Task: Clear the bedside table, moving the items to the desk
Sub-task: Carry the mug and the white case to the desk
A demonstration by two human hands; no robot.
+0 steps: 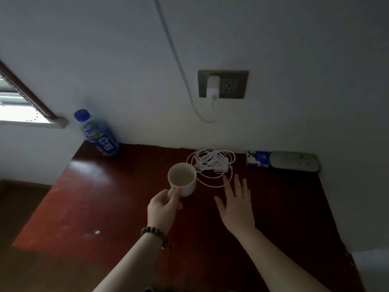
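Note:
My left hand [163, 207] grips the handle of a white mug [182, 178], which looks empty, over the dark red wooden table top [88, 197]. My right hand [236, 204] is held flat with fingers spread, just in front of a coiled white cable with its charger block [212, 164]. A blue-capped drink bottle [97, 133] stands at the back left corner against the wall. At the back right lie a small blue-and-white packet [258, 159] and a grey remote control [294, 161].
A wall socket [223, 84] above the table holds a white plug whose cable loops up the wall. A window sill [33, 121] is at the left. The table's left edge drops to a darker floor; its right side meets a wall.

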